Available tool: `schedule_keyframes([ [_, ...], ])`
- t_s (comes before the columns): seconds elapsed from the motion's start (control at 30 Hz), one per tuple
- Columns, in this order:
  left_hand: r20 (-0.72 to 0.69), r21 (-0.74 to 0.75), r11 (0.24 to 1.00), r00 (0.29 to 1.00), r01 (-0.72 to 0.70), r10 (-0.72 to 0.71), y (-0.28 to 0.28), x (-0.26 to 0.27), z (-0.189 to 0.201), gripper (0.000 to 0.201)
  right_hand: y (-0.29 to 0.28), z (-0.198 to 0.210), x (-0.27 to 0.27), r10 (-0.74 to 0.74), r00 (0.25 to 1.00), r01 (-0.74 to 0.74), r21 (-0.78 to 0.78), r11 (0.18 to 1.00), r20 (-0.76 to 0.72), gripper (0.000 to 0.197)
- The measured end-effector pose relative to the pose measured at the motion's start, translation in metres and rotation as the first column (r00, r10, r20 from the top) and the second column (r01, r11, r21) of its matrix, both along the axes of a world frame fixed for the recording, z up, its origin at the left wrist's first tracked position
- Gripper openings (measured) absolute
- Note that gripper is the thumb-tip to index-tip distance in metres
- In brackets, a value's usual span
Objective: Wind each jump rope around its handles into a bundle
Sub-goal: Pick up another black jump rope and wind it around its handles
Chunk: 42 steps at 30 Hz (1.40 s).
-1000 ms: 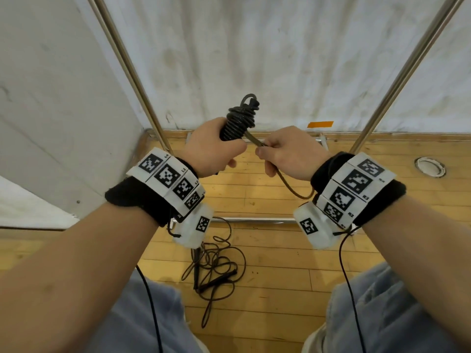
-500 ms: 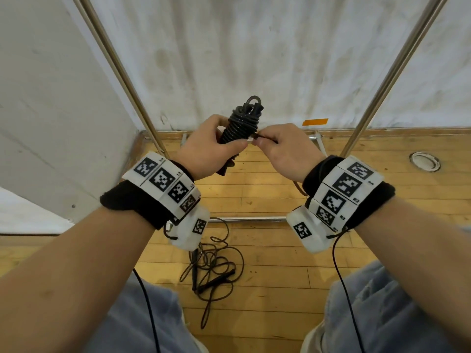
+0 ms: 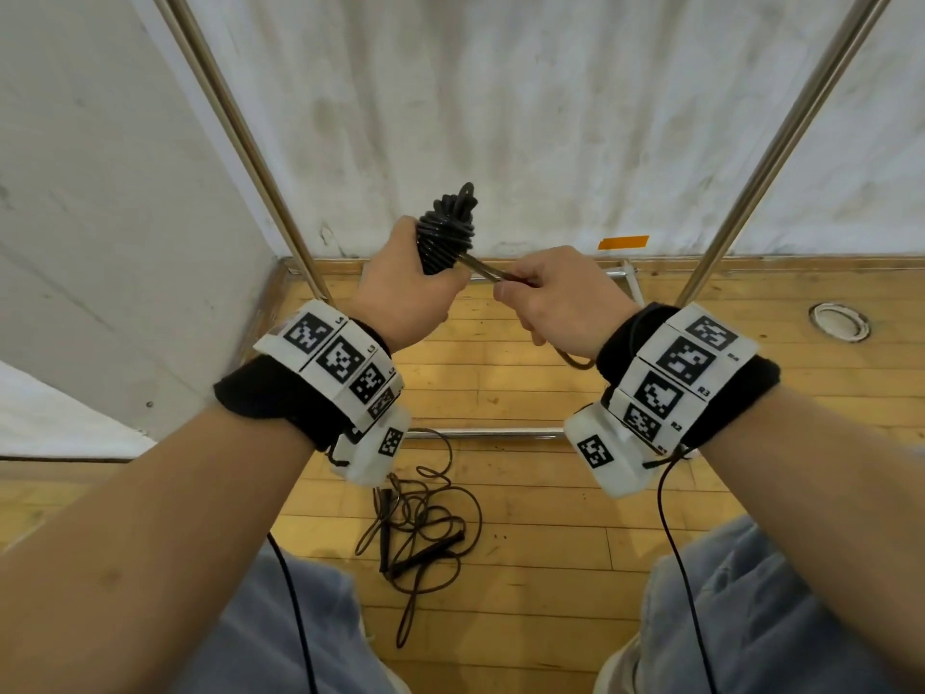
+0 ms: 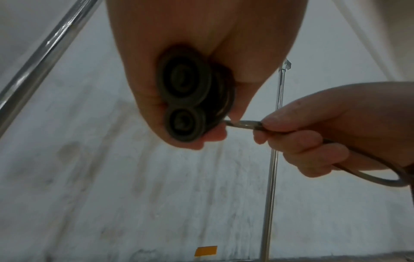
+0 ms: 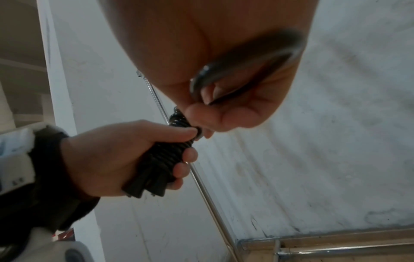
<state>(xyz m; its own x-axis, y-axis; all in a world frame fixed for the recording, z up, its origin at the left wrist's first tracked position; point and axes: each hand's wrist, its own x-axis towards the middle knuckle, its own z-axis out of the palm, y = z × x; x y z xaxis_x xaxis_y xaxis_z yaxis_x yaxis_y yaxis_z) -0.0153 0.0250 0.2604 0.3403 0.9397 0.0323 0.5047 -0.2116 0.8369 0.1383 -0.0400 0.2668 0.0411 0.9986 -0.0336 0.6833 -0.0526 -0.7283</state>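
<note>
The wound bundle [image 3: 445,237] is gripped upright in the left hand [image 3: 405,293], fingers curled round the two handles [image 4: 183,106] so the coils are kept from slipping. The last loop of rope [image 4: 243,124] is pinched taut in the closed right hand [image 3: 555,298], just beside the bundle, probably so that it can be tucked in. A second jump rope [image 3: 420,523] is left loose on the wooden floor [image 3: 550,518] below, not yet wound.

Even, soft light in the head view; edges bow. Both wrist views are dimmer, soft-focused, near hands [image 4: 201,53] blurred.
</note>
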Motion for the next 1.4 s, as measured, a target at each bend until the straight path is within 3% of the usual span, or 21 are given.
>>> schedule_keyframes([
  [0.07,-0.023,-0.045,0.998,0.999,0.036,-0.037,-0.001,0.004,-0.001,0.029,0.001,-0.002,-0.003,-0.006,1.000,0.005,0.021,1.000,0.013,0.028],
  [0.2,0.088,-0.268,0.952,0.988,0.146,-0.126,-0.006,0.009,0.004,0.026,0.003,-0.006,-0.002,-0.072,0.997,0.071,0.045,0.996,0.009,0.026],
  [0.3,0.093,-0.243,0.951,0.981,0.190,-0.172,-0.006,0.001,0.007,0.030,0.003,-0.006,0.003,-0.090,0.996,0.090,0.069,0.994,0.000,0.028],
  [0.43,0.169,-0.270,0.942,0.973,0.200,-0.158,-0.007,-0.002,0.009,0.050,0.001,-0.004,0.000,-0.052,0.998,0.057,0.113,0.992,-0.047,0.024],
  [0.6,0.290,-0.262,0.943,0.949,0.207,-0.127,-0.009,0.001,0.010,0.028,-0.001,-0.002,-0.007,0.022,0.996,-0.011,0.128,0.992,-0.086,0.022],
  [0.8,0.333,-0.302,0.926,0.936,0.225,-0.119,-0.011,0.005,0.006,0.044,0.001,-0.001,-0.005,-0.005,0.997,0.014,0.116,0.993,-0.072,0.019],
  [0.9,0.251,-0.268,0.937,0.955,0.224,-0.156,-0.010,0.003,0.005,0.042,0.001,0.000,0.000,0.015,0.997,-0.015,0.005,1.000,-0.072,0.021],
  [1.0,0.167,-0.172,0.969,0.975,0.177,-0.149,-0.008,0.005,0.002,0.037,0.000,-0.001,0.000,0.020,0.997,-0.026,-0.080,0.996,-0.074,0.007],
  [1.1,0.127,-0.137,0.982,0.985,0.130,-0.113,-0.007,0.008,0.000,0.045,0.000,-0.003,0.001,-0.020,0.998,0.015,-0.067,0.998,-0.065,0.007],
  [1.27,0.236,-0.330,0.924,0.964,0.195,-0.119,-0.009,0.008,0.002,0.029,0.002,-0.005,0.004,-0.067,0.997,0.065,0.050,0.997,0.028,0.018],
  [1.4,0.187,-0.183,0.960,0.967,0.210,-0.176,-0.012,0.005,0.001,0.010,0.002,-0.005,0.002,-0.113,0.992,0.103,0.165,0.981,0.051,0.022],
])
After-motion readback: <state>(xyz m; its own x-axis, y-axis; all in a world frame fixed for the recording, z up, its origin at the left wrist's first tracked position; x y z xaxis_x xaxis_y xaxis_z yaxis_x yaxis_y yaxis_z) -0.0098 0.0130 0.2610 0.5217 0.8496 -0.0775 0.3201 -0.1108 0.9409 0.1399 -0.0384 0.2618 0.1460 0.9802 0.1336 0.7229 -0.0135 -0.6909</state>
